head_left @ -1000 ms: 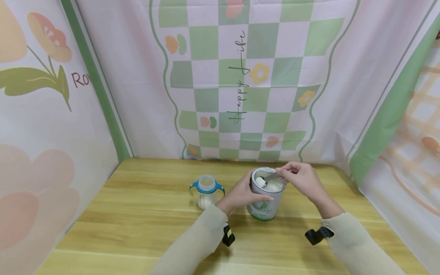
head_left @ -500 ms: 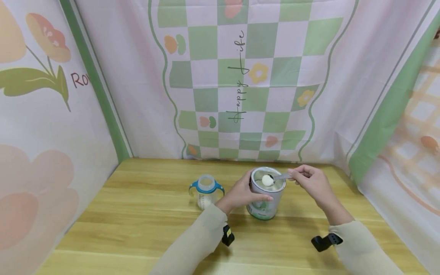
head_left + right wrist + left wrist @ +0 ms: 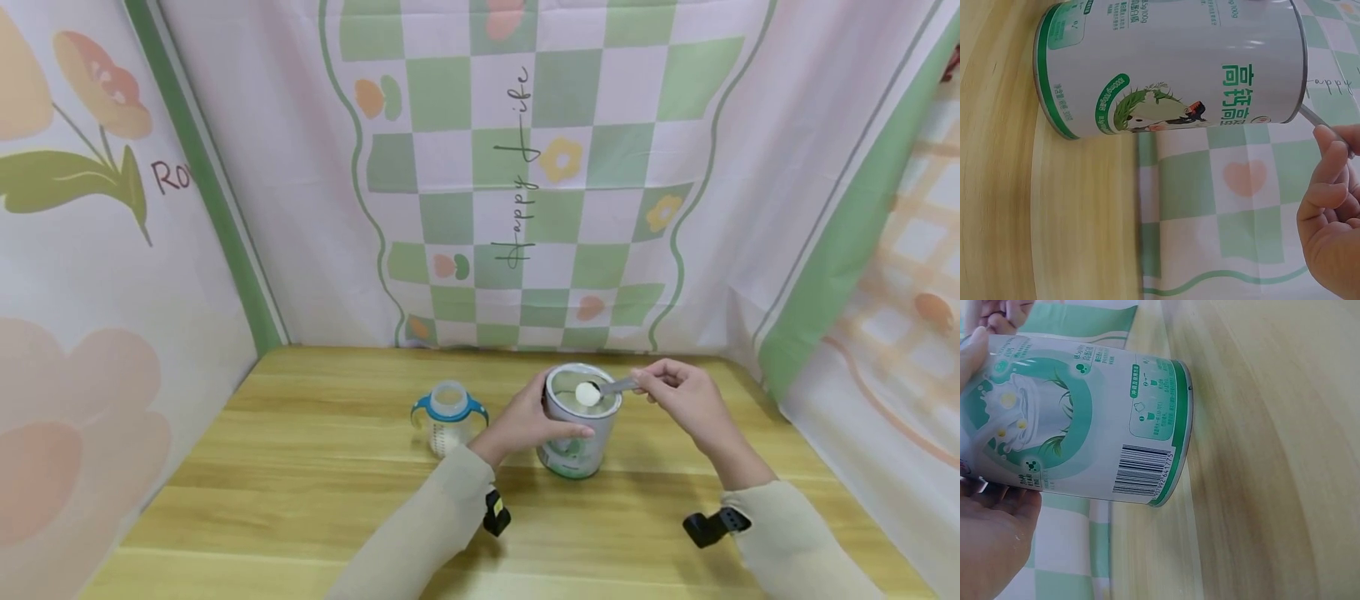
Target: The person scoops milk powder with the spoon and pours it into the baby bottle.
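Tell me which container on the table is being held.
The tin: the left hand grips its side and the spoon sits over its mouth. The baby bottle stands untouched to its left.

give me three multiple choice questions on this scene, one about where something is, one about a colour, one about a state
1. Where does the baby bottle stand?
A. to the left of the tin
B. inside the tin
C. behind the right hand

2. What colour are the bottle's handles?
A. red
B. blue
C. black

3. What is the state of the spoon in the right hand?
A. empty
B. lying on the table
C. heaped with white powder

Answers:
1 A: the bottle is on the table beside the left hand, which holds the tin.
2 B: a blue collar and handles ring its neck.
3 C: a white mound sits in the bowl above the open tin.
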The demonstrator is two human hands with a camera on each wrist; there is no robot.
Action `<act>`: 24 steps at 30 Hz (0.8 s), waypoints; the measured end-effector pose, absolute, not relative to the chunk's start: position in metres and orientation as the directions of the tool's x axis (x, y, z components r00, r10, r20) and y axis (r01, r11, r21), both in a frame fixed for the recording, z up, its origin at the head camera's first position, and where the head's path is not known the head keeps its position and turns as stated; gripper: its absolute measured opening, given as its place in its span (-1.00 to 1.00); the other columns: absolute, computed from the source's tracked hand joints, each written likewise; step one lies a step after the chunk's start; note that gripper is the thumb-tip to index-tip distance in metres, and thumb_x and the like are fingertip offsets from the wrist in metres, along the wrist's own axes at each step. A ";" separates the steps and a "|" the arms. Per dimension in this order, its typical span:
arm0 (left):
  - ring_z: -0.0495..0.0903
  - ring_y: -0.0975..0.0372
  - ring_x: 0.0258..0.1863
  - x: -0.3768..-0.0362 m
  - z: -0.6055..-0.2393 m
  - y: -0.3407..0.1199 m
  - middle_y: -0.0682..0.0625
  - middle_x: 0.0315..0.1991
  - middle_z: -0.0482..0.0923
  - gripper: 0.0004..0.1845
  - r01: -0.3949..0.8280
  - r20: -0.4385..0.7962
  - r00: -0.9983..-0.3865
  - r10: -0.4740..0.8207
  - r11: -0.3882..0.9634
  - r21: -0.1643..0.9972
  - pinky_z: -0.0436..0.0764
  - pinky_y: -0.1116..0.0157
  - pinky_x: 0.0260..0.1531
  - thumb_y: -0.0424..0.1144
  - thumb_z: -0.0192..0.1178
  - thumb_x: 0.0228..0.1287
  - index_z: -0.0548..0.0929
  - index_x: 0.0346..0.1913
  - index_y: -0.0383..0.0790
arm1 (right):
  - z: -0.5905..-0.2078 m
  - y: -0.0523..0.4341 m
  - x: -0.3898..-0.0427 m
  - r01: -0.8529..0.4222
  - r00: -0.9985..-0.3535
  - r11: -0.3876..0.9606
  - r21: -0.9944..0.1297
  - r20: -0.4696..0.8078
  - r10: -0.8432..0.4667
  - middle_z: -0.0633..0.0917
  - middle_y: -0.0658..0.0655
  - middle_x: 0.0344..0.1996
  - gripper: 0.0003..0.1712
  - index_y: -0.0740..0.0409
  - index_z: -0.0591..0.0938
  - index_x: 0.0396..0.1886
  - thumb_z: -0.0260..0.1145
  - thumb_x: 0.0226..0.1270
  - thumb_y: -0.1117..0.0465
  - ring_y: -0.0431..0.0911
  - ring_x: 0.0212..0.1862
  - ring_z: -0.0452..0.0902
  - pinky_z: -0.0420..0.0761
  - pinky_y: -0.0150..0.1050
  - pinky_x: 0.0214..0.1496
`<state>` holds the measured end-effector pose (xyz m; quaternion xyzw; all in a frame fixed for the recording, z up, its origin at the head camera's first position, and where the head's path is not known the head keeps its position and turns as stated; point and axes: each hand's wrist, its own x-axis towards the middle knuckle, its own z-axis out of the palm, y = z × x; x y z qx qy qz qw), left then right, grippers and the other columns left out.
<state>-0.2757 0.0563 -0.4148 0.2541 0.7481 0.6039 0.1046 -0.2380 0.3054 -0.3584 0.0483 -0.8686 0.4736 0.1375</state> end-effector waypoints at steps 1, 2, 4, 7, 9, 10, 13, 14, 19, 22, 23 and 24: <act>0.45 0.06 0.27 -0.276 -0.415 0.056 0.23 0.19 0.44 -0.06 0.252 0.149 -0.851 0.503 0.144 0.957 0.43 0.07 0.21 -0.04 0.59 0.03 0.27 0.44 0.16 | -0.358 0.305 -0.238 -0.213 -0.959 0.540 -0.814 0.281 0.045 0.71 -0.01 -0.46 -0.51 0.40 0.65 -0.19 0.32 0.44 -0.04 -0.17 -0.40 0.50 0.45 -0.34 -0.40; 0.45 0.07 0.27 -0.276 -0.415 0.056 0.23 0.19 0.45 -0.06 0.252 0.148 -0.853 0.501 0.145 0.957 0.43 0.08 0.20 -0.04 0.59 0.03 0.27 0.45 0.15 | -0.357 0.305 -0.238 -0.212 -0.960 0.529 -0.822 0.276 0.043 0.72 -0.01 -0.46 -0.51 0.41 0.65 -0.19 0.33 0.44 -0.04 -0.17 -0.40 0.51 0.47 -0.34 -0.39; 0.45 0.08 0.26 -0.276 -0.415 0.056 0.24 0.19 0.44 -0.05 0.254 0.148 -0.853 0.500 0.150 0.955 0.44 0.09 0.20 -0.04 0.59 0.02 0.26 0.45 0.14 | -0.357 0.304 -0.239 -0.213 -0.963 0.499 -0.840 0.267 0.038 0.72 0.02 -0.45 -0.51 0.42 0.64 -0.17 0.33 0.45 -0.02 -0.18 -0.40 0.52 0.49 -0.36 -0.38; 0.45 0.08 0.26 -0.276 -0.414 0.057 0.23 0.20 0.43 -0.03 0.259 0.153 -0.852 0.500 0.149 0.954 0.44 0.10 0.20 -0.04 0.59 0.03 0.25 0.47 0.11 | -0.356 0.303 -0.240 -0.224 -0.964 0.458 -0.860 0.265 0.027 0.72 0.00 -0.46 -0.53 0.44 0.63 -0.17 0.32 0.46 0.01 -0.23 -0.41 0.51 0.52 -0.38 -0.38; 0.45 0.08 0.27 -0.275 -0.413 0.057 0.23 0.20 0.42 -0.04 0.259 0.153 -0.852 0.500 0.149 0.954 0.44 0.10 0.20 -0.05 0.58 0.04 0.24 0.47 0.12 | -0.355 0.303 -0.241 -0.233 -0.963 0.441 -0.867 0.268 0.017 0.70 -0.05 -0.48 -0.54 0.44 0.62 -0.18 0.32 0.46 0.03 -0.25 -0.43 0.49 0.51 -0.38 -0.39; 0.44 0.08 0.27 -0.275 -0.412 0.056 0.23 0.20 0.42 -0.04 0.261 0.156 -0.852 0.500 0.147 0.954 0.43 0.10 0.20 -0.05 0.58 0.04 0.24 0.47 0.12 | -0.355 0.302 -0.241 -0.237 -0.963 0.437 -0.868 0.270 0.015 0.69 -0.06 -0.49 -0.54 0.45 0.62 -0.18 0.32 0.46 0.03 -0.26 -0.44 0.48 0.51 -0.38 -0.39; 0.45 0.16 0.25 -0.274 -0.411 0.056 0.25 0.21 0.42 -0.04 0.261 0.155 -0.854 0.497 0.152 0.953 0.42 0.10 0.21 -0.05 0.58 0.04 0.24 0.47 0.13 | -0.352 0.301 -0.241 -0.241 -0.963 0.430 -0.870 0.269 0.006 0.68 -0.11 -0.51 -0.54 0.46 0.62 -0.18 0.32 0.46 0.03 -0.27 -0.45 0.46 0.50 -0.37 -0.40; 0.45 0.19 0.24 -0.274 -0.411 0.056 0.25 0.21 0.42 -0.04 0.260 0.153 -0.855 0.496 0.153 0.953 0.42 0.10 0.21 -0.05 0.58 0.04 0.24 0.47 0.14 | -0.350 0.300 -0.241 -0.241 -0.963 0.427 -0.871 0.268 0.003 0.68 -0.11 -0.51 -0.53 0.47 0.62 -0.17 0.32 0.46 0.03 -0.26 -0.46 0.46 0.50 -0.37 -0.40; 0.44 0.11 0.26 -0.275 -0.411 0.056 0.23 0.21 0.42 -0.04 0.273 0.165 -0.848 0.504 0.148 0.950 0.42 0.11 0.21 -0.06 0.58 0.05 0.23 0.47 0.12 | -0.346 0.297 -0.240 -0.247 -0.963 0.414 -0.876 0.269 -0.006 0.69 -0.06 -0.49 -0.54 0.46 0.62 -0.18 0.32 0.46 0.04 -0.25 -0.45 0.47 0.49 -0.37 -0.40; 0.44 0.07 0.27 -0.275 -0.411 0.055 0.23 0.21 0.42 -0.06 0.295 0.185 -0.833 0.521 0.136 0.946 0.43 0.12 0.21 -0.07 0.57 0.07 0.23 0.47 0.10 | -0.345 0.295 -0.241 -0.254 -0.962 0.399 -0.881 0.274 -0.007 0.71 0.00 -0.46 -0.54 0.48 0.61 -0.18 0.32 0.46 0.05 -0.27 -0.44 0.49 0.52 -0.40 -0.39; 0.44 0.07 0.27 -0.276 -0.410 0.055 0.23 0.20 0.42 -0.06 0.304 0.193 -0.827 0.528 0.131 0.944 0.43 0.12 0.21 -0.07 0.56 0.07 0.23 0.46 0.10 | -0.344 0.295 -0.241 -0.256 -0.961 0.395 -0.883 0.275 -0.007 0.72 0.00 -0.45 -0.54 0.48 0.61 -0.18 0.32 0.47 0.05 -0.27 -0.43 0.50 0.53 -0.41 -0.39; 0.44 0.07 0.27 -0.276 -0.410 0.055 0.23 0.20 0.42 -0.07 0.314 0.202 -0.821 0.534 0.127 0.941 0.43 0.13 0.20 -0.07 0.56 0.08 0.24 0.46 0.09 | -0.343 0.294 -0.242 -0.258 -0.961 0.391 -0.884 0.278 -0.006 0.72 -0.01 -0.45 -0.54 0.49 0.61 -0.18 0.32 0.47 0.06 -0.28 -0.42 0.51 0.53 -0.42 -0.39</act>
